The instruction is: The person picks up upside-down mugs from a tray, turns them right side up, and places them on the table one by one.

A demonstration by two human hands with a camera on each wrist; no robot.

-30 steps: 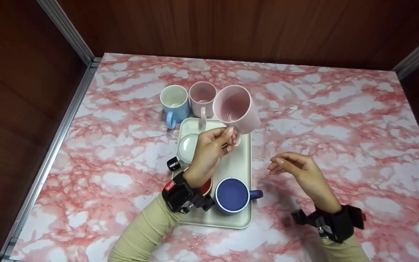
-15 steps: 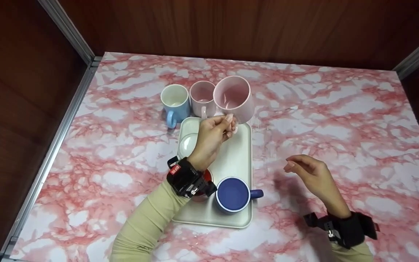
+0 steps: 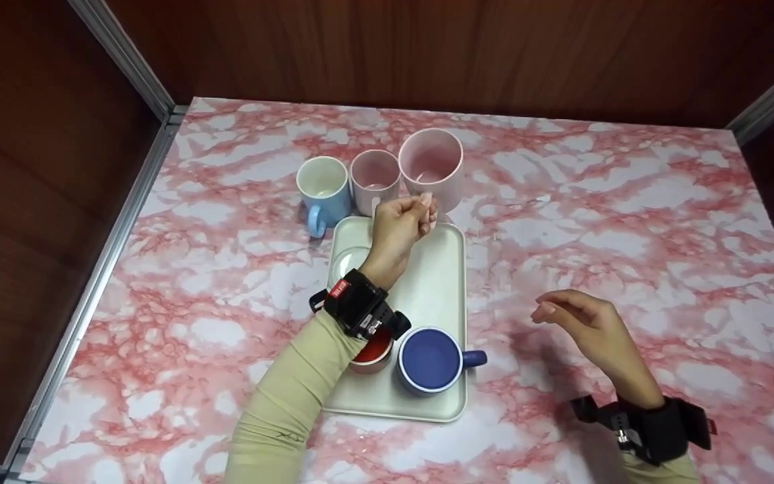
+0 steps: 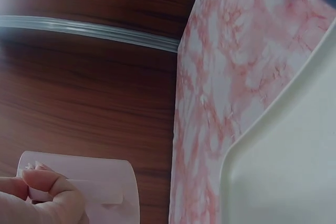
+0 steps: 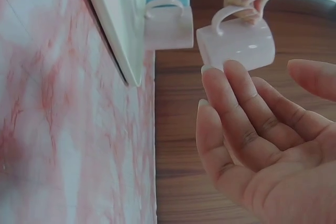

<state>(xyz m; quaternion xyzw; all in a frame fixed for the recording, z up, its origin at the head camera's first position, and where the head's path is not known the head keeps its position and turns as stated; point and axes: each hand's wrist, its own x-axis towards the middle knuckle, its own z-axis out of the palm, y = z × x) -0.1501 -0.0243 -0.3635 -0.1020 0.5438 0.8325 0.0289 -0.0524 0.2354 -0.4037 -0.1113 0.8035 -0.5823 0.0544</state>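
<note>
My left hand (image 3: 397, 232) grips a pale pink mug (image 3: 451, 188) by its handle, beyond the tray's far end, mouth up. In the right wrist view this mug (image 5: 239, 48) hangs clear of the table, level with a second pink mug (image 5: 170, 30) on the tabletop. The left wrist view shows the fingers (image 4: 52, 187) curled around the handle. My right hand (image 3: 595, 329) hovers right of the tray, holding nothing, its fingers (image 5: 247, 114) loosely bent.
On the cream tray (image 3: 451, 289) stand a dark blue mug (image 3: 430, 359), a red-lined mug (image 3: 372, 353) and a white mug (image 3: 347, 261), the last two partly hidden by the left arm. A light blue mug (image 3: 333, 202) stands behind the tray. Wood panels (image 3: 461, 54) border the marbled table.
My left hand has carried the pink mug away from me, beside the other pink mug, and it sits more upright. My right hand has drawn back to the right.
</note>
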